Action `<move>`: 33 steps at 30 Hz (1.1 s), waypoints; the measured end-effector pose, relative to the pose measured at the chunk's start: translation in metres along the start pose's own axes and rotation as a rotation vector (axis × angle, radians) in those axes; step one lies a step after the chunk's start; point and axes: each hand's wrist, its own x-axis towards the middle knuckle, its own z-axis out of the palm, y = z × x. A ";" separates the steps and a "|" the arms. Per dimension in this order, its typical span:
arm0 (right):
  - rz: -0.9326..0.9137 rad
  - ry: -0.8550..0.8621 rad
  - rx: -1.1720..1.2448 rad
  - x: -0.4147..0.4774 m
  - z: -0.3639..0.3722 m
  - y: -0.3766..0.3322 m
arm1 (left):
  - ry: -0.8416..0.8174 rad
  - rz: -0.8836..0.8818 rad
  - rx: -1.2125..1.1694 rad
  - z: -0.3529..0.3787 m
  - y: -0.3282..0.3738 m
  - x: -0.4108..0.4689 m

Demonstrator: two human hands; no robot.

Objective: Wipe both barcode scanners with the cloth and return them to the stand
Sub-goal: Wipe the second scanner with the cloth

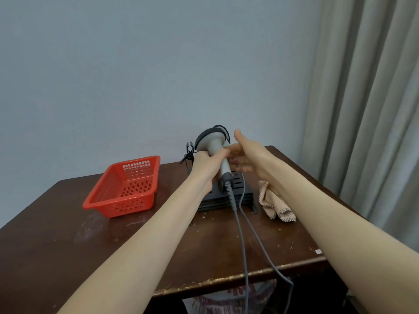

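We seem to be in a plain home room: a scuffed wooden worktop (68,234) against a pale painted wall (136,64), with grey curtains (374,109) alongside.

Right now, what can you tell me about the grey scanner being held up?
The scanner looks like plastic: a pale grey handle and a wide dark head, pointing up and tilted slightly. The left hand grips its handle above the black stand. The open right hand is beside it; touching is unclear. A grey cable runs from its base over the edge of the table.
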 end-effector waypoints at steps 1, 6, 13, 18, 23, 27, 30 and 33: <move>-0.037 0.064 -0.094 0.002 -0.008 0.002 | 0.006 -0.004 -0.034 0.001 0.001 -0.001; -0.007 0.264 -0.744 0.016 -0.052 0.040 | 0.033 -0.036 -0.111 0.007 0.004 -0.002; 0.272 0.264 -1.105 -0.002 -0.053 0.081 | 0.026 -0.088 -0.089 0.007 0.004 0.000; 0.247 0.310 -1.135 0.003 -0.047 0.096 | -0.006 -0.127 -0.149 -0.003 0.002 0.001; 0.108 0.429 -0.866 0.002 -0.055 0.081 | -0.042 -0.142 -0.225 -0.015 0.000 -0.002; -0.245 0.555 -0.557 0.006 -0.048 0.048 | -0.027 -0.126 -0.221 -0.020 0.000 -0.004; -0.445 0.525 -0.419 0.006 -0.034 0.019 | -0.040 -0.123 -0.248 -0.024 -0.002 -0.004; -0.604 0.496 -0.358 0.002 -0.016 -0.001 | -0.035 -0.110 -0.307 -0.025 -0.004 -0.005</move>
